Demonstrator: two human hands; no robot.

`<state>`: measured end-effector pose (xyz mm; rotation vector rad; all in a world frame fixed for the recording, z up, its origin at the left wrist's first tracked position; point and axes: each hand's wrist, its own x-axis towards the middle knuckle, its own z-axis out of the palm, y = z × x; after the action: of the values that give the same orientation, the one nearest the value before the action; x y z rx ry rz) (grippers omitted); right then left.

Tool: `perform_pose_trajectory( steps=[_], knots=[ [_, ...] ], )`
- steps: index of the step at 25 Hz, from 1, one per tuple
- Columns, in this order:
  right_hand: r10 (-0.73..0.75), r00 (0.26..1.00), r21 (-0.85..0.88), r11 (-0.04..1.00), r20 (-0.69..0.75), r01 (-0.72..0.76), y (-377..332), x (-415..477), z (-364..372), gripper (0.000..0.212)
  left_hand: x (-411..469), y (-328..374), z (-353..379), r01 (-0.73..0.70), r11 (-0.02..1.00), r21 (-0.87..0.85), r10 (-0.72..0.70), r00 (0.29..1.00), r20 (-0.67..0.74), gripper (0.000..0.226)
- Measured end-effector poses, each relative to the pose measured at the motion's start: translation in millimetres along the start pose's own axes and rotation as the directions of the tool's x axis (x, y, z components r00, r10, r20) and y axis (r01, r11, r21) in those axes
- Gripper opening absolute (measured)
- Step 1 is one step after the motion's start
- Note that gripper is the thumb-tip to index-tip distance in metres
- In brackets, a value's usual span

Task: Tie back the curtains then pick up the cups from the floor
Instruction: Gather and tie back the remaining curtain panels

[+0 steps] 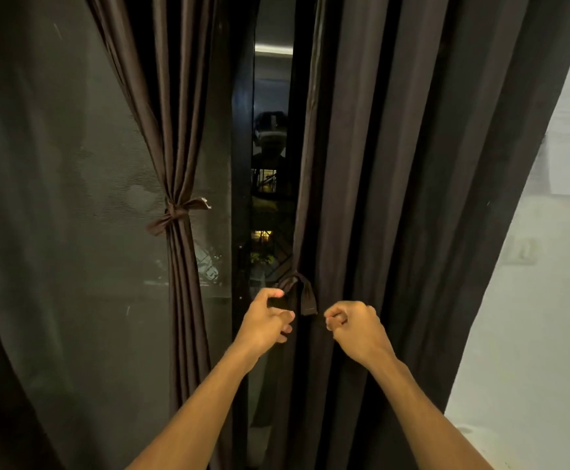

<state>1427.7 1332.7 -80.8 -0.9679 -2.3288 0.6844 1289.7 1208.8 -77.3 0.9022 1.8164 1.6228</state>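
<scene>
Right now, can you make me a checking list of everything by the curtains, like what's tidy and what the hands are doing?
surface: nothing seen; floor out of view.
job's things: left curtain gathered, held by knotted tie; right curtain hanging loose, tie band wrapped at its inner edge, one end dangling; cups nothing seen.
clutter: nothing seen.
grips: left hand pinches one band end; right hand curled beside the dangling end, hold unclear.
cables: nothing seen.
surroundings: dark window behind, white wall with switch plate at right.
</scene>
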Motion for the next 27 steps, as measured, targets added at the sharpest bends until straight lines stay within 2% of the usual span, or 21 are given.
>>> perform_pose_trajectory(
  steps=[5,9,12,15,18,22,24,27],
  knots=[
    [0.038,0.992,0.064,0.997,-0.124,-0.03,12.3,15.0,-6.9,0.028,29.3,0.2,16.5,0.014,0.994,0.112,-0.015,1.0,0.012,0.073],
    [0.07,0.991,0.107,0.993,-0.118,-0.058,15.3,30.4,-6.0,0.055,62.4,6.2,29.4,0.058,0.975,0.212,-0.068,0.997,0.036,0.097],
    [0.086,0.994,0.118,0.99,-0.071,-0.078,19.9,49.6,-5.4,0.077,89.6,12.8,36.8,0.036,0.957,0.287,-0.038,0.999,0.0,0.096],
    [0.116,0.992,0.163,0.981,-0.055,-0.106,18.2,66.5,-0.8,0.085,110.7,15.4,42.1,-0.036,0.943,0.332,0.053,0.998,-0.04,0.076],
    [0.154,0.984,0.145,0.98,-0.087,-0.14,19.4,78.2,9.2,0.08,119.9,14.1,49.3,-0.08,0.928,0.364,0.112,0.991,-0.069,0.061],
    [0.159,0.98,0.142,0.98,-0.122,-0.142,22.7,90.3,16.7,0.045,122.7,12.1,61.4,-0.104,0.93,0.354,0.148,0.984,-0.099,0.055],
    [0.111,0.985,0.101,0.99,-0.134,-0.098,20.7,90.3,19.8,0.033,121.0,14.7,68.7,-0.125,0.911,0.394,0.187,0.975,-0.123,0.048],
    [-0.003,0.993,0.047,0.999,-0.122,0.009,21.2,89.6,25.3,0.035,113.9,20.2,84.4,-0.156,0.865,0.477,0.261,0.952,-0.161,0.038]
  ],
)
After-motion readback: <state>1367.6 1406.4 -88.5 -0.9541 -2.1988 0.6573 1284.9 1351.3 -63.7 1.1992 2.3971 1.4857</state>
